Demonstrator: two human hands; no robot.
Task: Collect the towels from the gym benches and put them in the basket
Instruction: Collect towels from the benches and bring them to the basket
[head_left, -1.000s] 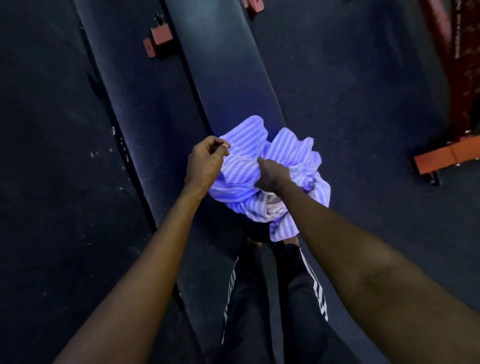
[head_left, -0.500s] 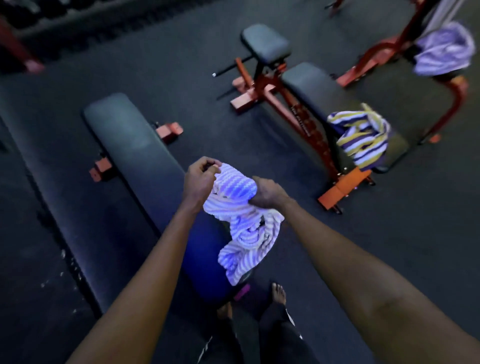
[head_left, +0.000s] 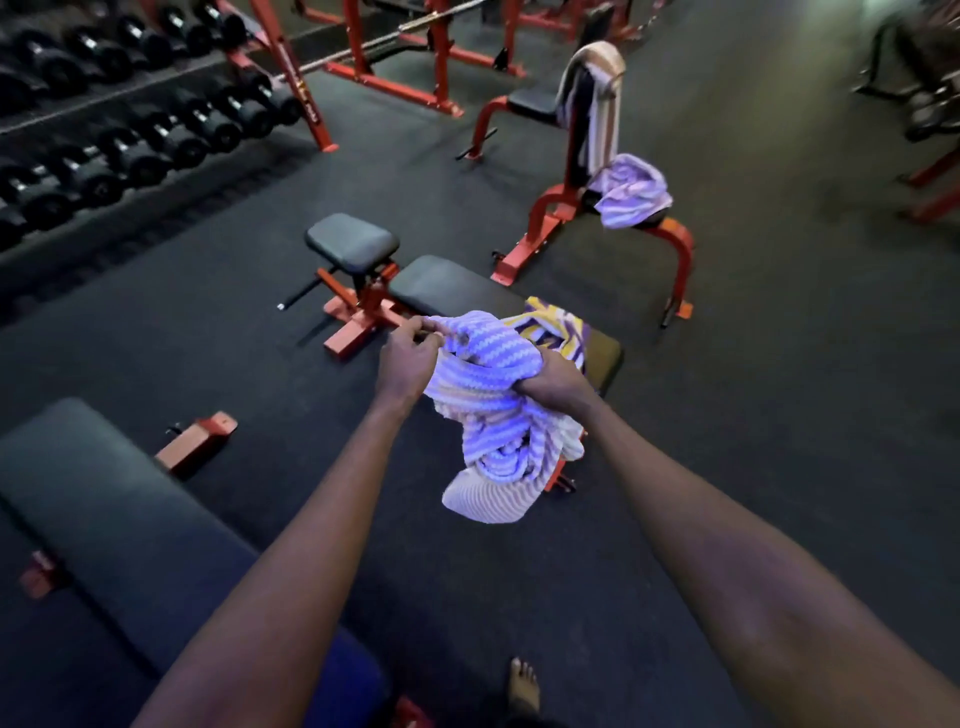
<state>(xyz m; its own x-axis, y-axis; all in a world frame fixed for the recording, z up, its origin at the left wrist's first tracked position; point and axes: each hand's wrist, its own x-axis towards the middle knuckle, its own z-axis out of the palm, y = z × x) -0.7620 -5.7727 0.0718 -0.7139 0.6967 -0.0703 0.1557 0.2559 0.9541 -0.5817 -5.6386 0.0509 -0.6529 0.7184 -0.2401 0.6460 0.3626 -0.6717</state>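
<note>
A white-and-lilac striped towel (head_left: 493, 415) hangs bunched in the air between my hands. My left hand (head_left: 408, 358) pinches its upper edge; my right hand (head_left: 556, 387) is closed around its middle. Behind it a yellow-and-purple striped towel (head_left: 550, 327) lies on the black pad of a red-framed bench (head_left: 447, 286). Farther back a pale purple towel (head_left: 631, 189) sits on the seat of an upright red bench (head_left: 675, 244), and a brown-and-white striped towel (head_left: 597, 88) drapes over that bench's backrest. No basket is in view.
A flat black bench (head_left: 119, 525) lies at the lower left beside my left arm. A dumbbell rack (head_left: 130, 119) runs along the far left, and red racks with a barbell (head_left: 395, 36) stand at the back. Dark rubber floor (head_left: 779, 415) spreads to the right. A bare foot (head_left: 522, 686) shows below.
The striped towel came up off the flat bench and is held in the air. My view has swung up and right, bringing the other benches and towels into sight.
</note>
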